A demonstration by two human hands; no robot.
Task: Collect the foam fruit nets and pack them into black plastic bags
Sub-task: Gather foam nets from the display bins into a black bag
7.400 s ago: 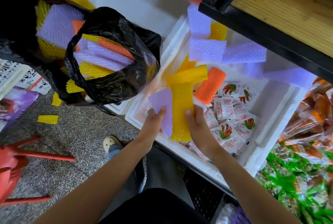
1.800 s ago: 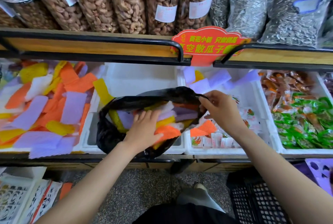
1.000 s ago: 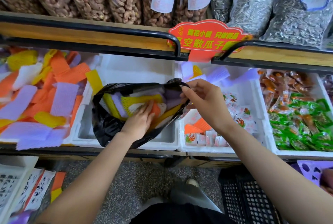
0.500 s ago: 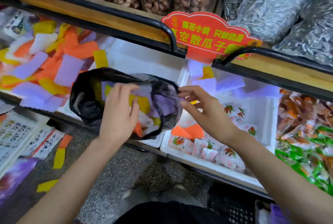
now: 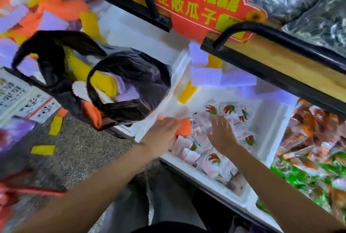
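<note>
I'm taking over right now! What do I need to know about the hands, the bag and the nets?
Left hand: open, reaching the orange net in the white foam box.
Right hand: open, fingers spread over the snack packets, holding nothing.
Black bag: unheld, resting against the box's left edge, already holding many nets.
Left to do: the orange net, purple nets and a yellow net in the box, the pile of nets further left, yellow pieces on the floor.

Left hand (image 5: 161, 136) by orange net (image 5: 185, 127), black bag (image 5: 148, 83)
</note>
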